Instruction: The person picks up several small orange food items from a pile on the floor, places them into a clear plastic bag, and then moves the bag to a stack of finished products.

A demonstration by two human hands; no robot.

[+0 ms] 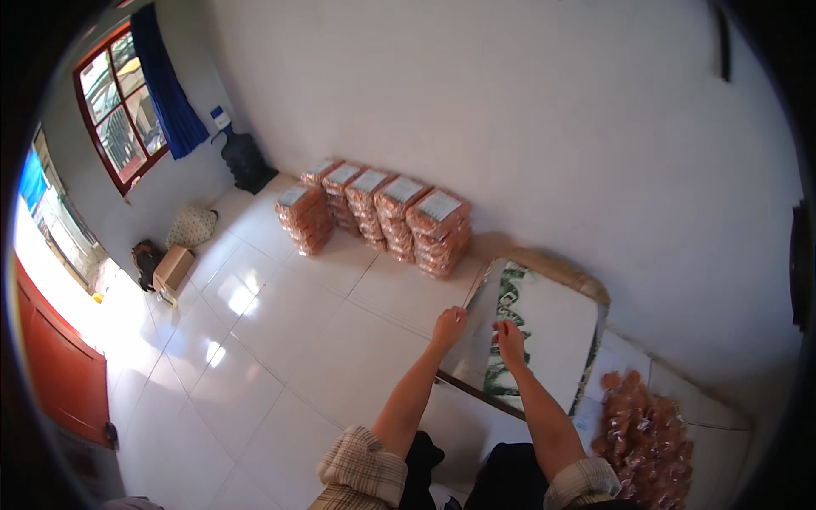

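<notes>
Has packs [399, 225] stacked by the wall [552, 110], apparently done; curls left hand [449, 326] at the left edge of the table [557, 331], right hand [510, 342] over its green print [511, 297], cannot tell whether gripping anything; has loose packets [643, 442] rightmost, seemingly left to do

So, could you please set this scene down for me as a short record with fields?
Left hand: at the left edge of the low table; any grip unclear
Right hand: over the table's green-patterned band; any grip unclear
Work surface: low table, mostly white top
Stacked goods: wrapped orange-brown packages, a row by the wall, one stack in front
Loose goods: pile of reddish-brown packs, right of the table
Far corner: dark water jug beneath blue curtain
Floor: white tiles
</notes>
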